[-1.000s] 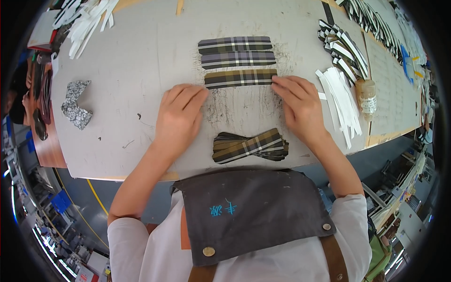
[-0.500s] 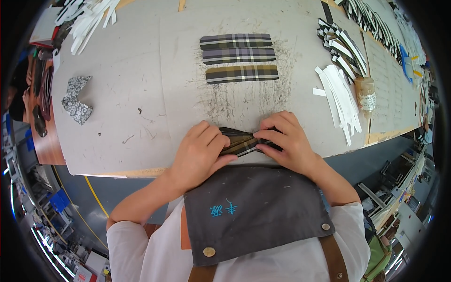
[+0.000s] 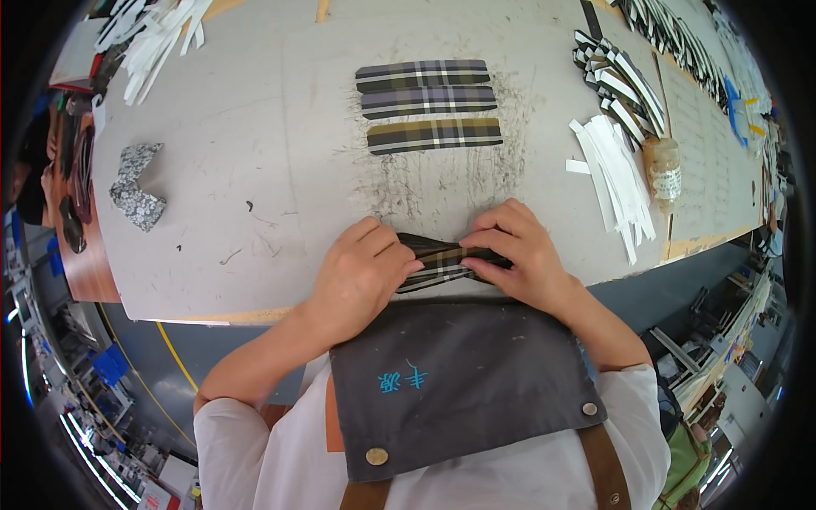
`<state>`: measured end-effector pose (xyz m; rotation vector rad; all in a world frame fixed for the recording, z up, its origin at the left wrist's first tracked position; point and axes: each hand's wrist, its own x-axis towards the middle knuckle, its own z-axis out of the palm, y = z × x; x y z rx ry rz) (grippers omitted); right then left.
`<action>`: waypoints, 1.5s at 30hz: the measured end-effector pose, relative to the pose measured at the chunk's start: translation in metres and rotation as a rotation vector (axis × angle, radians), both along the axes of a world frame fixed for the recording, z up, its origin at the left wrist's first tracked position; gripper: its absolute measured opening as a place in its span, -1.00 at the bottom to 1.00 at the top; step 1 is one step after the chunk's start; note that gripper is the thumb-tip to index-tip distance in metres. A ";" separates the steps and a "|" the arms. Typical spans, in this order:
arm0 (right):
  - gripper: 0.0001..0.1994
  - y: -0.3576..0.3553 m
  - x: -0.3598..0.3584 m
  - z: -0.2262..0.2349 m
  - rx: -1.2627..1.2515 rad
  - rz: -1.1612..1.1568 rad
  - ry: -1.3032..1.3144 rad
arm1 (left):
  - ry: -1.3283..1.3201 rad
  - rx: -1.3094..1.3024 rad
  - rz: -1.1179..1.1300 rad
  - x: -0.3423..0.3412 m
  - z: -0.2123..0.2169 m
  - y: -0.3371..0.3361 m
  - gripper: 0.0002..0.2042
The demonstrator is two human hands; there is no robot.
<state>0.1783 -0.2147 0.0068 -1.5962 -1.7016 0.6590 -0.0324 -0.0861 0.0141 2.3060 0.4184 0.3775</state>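
Near the table's front edge, a dark plaid fabric piece (image 3: pixel 440 269) is gathered in loose folds between my hands. My left hand (image 3: pixel 361 265) grips its left end, thumb and fingers closed on the cloth. On the other side my right hand (image 3: pixel 523 257) pinches the folds with thumb and fingertips, and part of the cloth is hidden behind the fingers. Farther off lie three flat plaid strips, one above another: a grey-purple strip (image 3: pixel 422 75), a second purple one (image 3: pixel 428 101) and an olive-brown one (image 3: pixel 434 135).
White strips (image 3: pixel 614 177) fan out at the right beside a glued-looking bottle (image 3: pixel 662 170). Black-and-white strips (image 3: pixel 625 89) lie behind them. A grey floral fabric piece (image 3: pixel 138 189) rests at the left. More white strips (image 3: pixel 161 42) are at the far left.
The fabric's folds have been pressed together at the middle, and more of its plaid lower layer shows. My left thumb has moved up onto the cloth. Both hands stay nearly in place.
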 end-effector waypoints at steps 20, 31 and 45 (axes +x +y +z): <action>-0.71 0.000 0.004 0.002 0.014 -0.061 0.088 | -0.141 0.005 0.005 0.002 -0.002 0.005 -0.84; -0.89 0.041 0.024 -0.011 -0.028 -0.423 0.090 | -0.130 0.032 0.340 0.038 -0.025 0.042 -0.85; -0.67 0.038 0.025 -0.016 0.202 -0.041 -0.325 | -0.031 0.440 -0.042 0.013 -0.026 0.039 -0.62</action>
